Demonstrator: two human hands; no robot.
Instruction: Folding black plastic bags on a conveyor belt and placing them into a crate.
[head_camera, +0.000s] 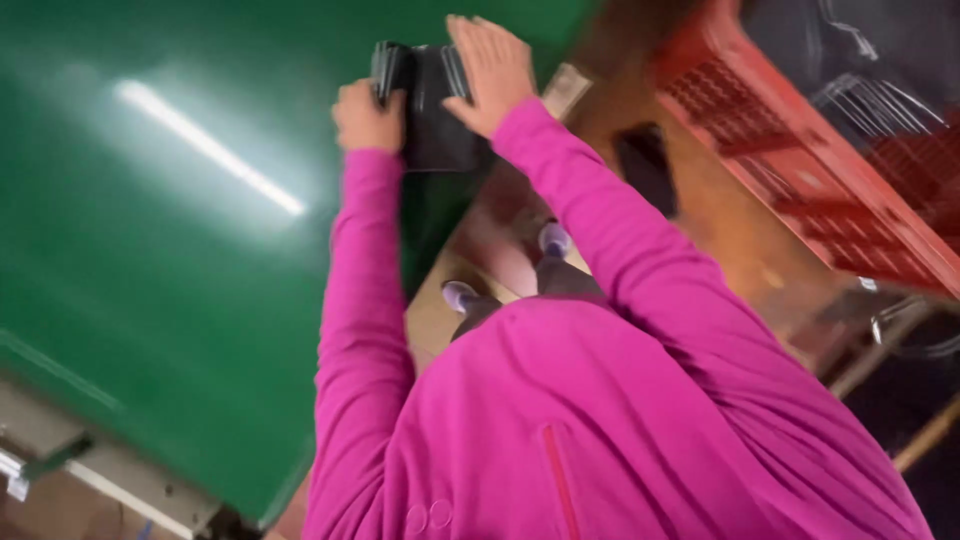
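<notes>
A stack of black plastic trays (430, 110) rests on the edge of a glossy green table (170, 250). My left hand (366, 118) grips the stack's left side, fingers curled around it. My right hand (492, 68) lies flat on the stack's right side, fingers pressed together against it. Both arms are in bright pink sleeves, and my pink top fills the lower middle of the view. The picture is blurred by motion.
A red plastic crate (800, 150) stands at the upper right, with dark wire items behind it. Below me lies a brown floor (720, 230) with a dark object (648, 168) on it, and my shoes (553, 240) show. A ceiling light reflects on the table.
</notes>
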